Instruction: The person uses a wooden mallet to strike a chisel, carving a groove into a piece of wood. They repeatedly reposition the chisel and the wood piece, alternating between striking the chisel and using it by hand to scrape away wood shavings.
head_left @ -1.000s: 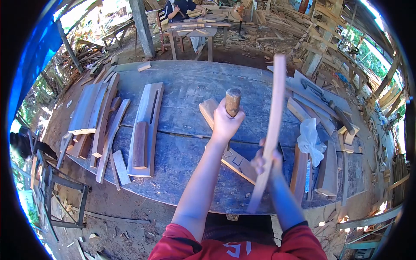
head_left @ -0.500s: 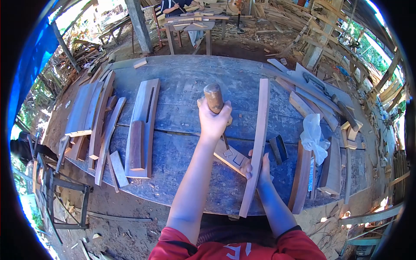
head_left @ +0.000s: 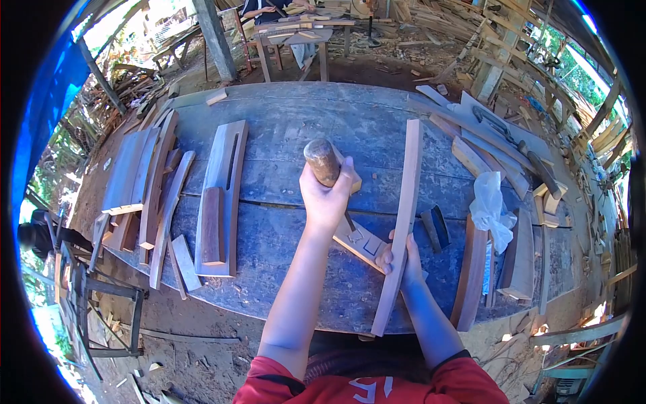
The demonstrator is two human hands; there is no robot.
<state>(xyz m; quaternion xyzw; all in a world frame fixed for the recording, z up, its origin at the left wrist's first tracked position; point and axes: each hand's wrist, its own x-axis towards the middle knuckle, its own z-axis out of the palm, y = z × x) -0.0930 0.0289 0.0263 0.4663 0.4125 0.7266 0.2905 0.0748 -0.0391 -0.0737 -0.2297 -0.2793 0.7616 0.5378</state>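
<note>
My left hand (head_left: pixel 325 198) is wrapped round a chisel-like tool (head_left: pixel 321 161) with a thick, worn wooden handle, tilted toward me. Its thin dark blade runs down to a short board (head_left: pixel 363 246) bearing dark outlined marks. Closed round a long, narrow, slightly curved wooden strip (head_left: pixel 406 182) is my right hand (head_left: pixel 409 262), fingers on one side and thumb on the other. Those fingers sit at the short board's near end, but the strip hides whether they grip it too. A dark curved piece (head_left: pixel 436 229) lies right of the strip.
Wooden pieces (head_left: pixel 124 175) are stacked at left, beside a slotted board (head_left: pixel 219 168). At right are a plastic bag (head_left: pixel 491 209), thick wooden pieces (head_left: pixel 518 262) and a dark clamp-like tool (head_left: pixel 535 165). Across the yard, another person (head_left: pixel 276 10) is at a small table (head_left: pixel 296 40).
The top of the tool in my left hand has tipped left and toward me, while its blade end stays by the marked board. My right hand and the strip have hardly moved.
</note>
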